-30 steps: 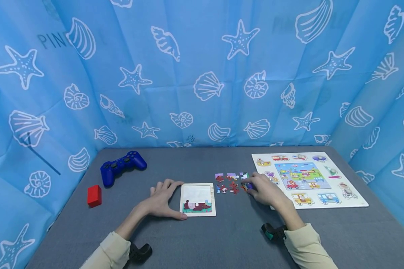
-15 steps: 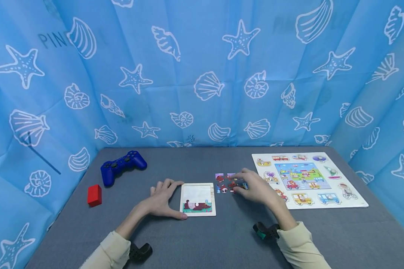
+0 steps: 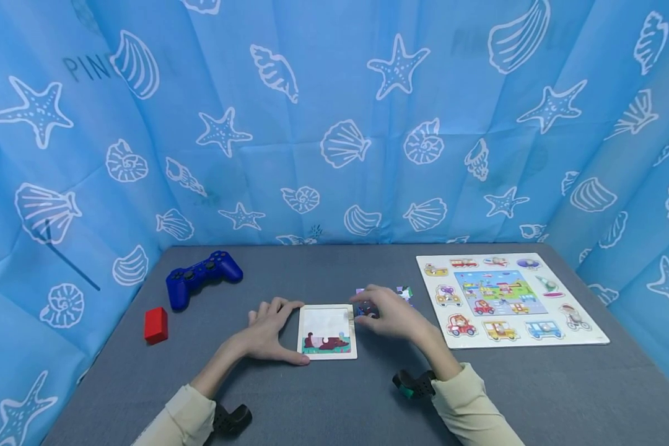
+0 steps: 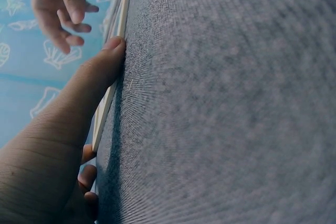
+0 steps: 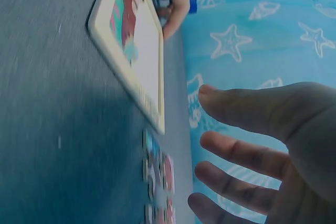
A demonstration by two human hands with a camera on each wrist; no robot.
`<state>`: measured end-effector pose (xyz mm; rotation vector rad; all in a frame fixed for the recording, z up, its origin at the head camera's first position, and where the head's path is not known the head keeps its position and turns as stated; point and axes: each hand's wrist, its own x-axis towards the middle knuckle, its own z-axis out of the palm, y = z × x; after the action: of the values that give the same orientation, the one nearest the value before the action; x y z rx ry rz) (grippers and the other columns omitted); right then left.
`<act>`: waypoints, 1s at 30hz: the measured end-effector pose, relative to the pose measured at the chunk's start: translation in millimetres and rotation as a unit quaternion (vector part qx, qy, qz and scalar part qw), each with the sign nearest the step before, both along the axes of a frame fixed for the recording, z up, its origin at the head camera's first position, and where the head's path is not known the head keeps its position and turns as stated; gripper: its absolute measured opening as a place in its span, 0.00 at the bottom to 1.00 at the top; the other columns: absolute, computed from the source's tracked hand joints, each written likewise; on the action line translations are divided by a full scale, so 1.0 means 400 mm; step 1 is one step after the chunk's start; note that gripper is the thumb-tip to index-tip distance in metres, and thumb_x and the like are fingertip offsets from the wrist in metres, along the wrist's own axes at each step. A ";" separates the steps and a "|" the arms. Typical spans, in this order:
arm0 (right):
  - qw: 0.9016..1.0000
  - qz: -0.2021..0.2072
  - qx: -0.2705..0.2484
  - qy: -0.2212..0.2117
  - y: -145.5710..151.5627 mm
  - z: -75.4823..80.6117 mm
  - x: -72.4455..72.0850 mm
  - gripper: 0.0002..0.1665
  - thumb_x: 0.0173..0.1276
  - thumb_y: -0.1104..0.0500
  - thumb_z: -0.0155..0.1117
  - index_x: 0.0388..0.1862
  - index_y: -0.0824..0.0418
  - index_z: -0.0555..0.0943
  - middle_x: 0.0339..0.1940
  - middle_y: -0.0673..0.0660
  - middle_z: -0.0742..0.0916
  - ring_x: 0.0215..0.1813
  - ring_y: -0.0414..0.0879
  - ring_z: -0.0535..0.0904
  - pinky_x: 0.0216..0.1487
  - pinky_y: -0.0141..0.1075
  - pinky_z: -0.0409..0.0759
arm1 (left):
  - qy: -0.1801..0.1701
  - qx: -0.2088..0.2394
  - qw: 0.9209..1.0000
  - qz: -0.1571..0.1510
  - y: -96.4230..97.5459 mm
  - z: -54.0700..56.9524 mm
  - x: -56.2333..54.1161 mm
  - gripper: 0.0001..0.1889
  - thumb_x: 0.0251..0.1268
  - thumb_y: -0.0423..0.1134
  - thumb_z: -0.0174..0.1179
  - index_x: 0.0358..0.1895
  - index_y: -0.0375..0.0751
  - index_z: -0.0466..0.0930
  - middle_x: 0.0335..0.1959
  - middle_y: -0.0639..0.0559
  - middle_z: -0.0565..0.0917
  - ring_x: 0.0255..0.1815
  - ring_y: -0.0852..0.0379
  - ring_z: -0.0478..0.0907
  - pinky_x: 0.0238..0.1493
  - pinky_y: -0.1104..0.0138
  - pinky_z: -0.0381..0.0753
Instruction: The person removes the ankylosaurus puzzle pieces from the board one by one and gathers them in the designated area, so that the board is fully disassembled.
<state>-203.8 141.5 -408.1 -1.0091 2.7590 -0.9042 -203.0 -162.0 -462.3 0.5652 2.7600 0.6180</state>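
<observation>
A small wooden jigsaw tray (image 3: 328, 356) lies on the table, its lower strip filled with a brown dog picture and the upper part bare white. My left hand (image 3: 270, 333) holds the tray's left side, thumb at the near corner and index finger at the far one. In the left wrist view the left thumb (image 4: 105, 64) lies along the tray's edge. My right hand (image 3: 393, 314) hovers just right of the tray, over loose jigsaw pieces (image 3: 404, 292) it mostly hides. The right wrist view shows its fingers (image 5: 236, 150) extended and apart, with nothing between them, and more jigsaw pieces (image 5: 157, 166) below.
A large white picture board (image 3: 440, 279) with vehicle shapes lies at the right. A blue game controller (image 3: 203, 275) and a red block (image 3: 156, 326) are at the left. Behind the grey table (image 3: 334, 402) hangs a blue shell-patterned curtain (image 3: 334, 93).
My right hand has moved left, from the right end of the loose pieces across them to beside the tray. The left hand and the tray stay where they were.
</observation>
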 end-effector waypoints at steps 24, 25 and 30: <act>0.995 0.058 0.050 -0.067 -0.169 -0.007 0.028 0.24 0.72 0.57 0.68 0.65 0.60 0.81 0.60 0.60 0.86 0.60 0.53 0.81 0.62 0.50 0.78 | 0.003 0.025 1.000 -0.013 -0.014 -0.014 -0.004 0.60 0.38 0.76 0.73 0.79 0.62 0.59 0.67 0.50 0.67 0.50 0.51 0.60 0.41 0.59 0.50; 0.995 0.059 0.053 -0.066 -0.173 -0.009 0.028 0.24 0.72 0.57 0.68 0.65 0.59 0.82 0.60 0.59 0.86 0.61 0.53 0.81 0.64 0.51 0.78 | 0.002 0.026 1.000 -0.012 -0.014 -0.013 -0.004 0.60 0.38 0.76 0.74 0.79 0.62 0.60 0.67 0.50 0.67 0.51 0.51 0.60 0.41 0.59 0.50; 0.994 0.080 0.052 -0.058 -0.186 -0.022 0.029 0.22 0.72 0.59 0.68 0.64 0.61 0.82 0.55 0.56 0.89 0.56 0.48 0.83 0.61 0.46 0.79 | 0.000 0.026 1.000 -0.011 -0.014 -0.015 -0.006 0.60 0.38 0.76 0.73 0.79 0.62 0.59 0.68 0.50 0.67 0.52 0.51 0.60 0.42 0.59 0.50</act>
<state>-192.1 66.9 -417.1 -1.1031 2.5589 -0.7636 -205.5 -167.5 -468.4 0.6061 2.7414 0.6866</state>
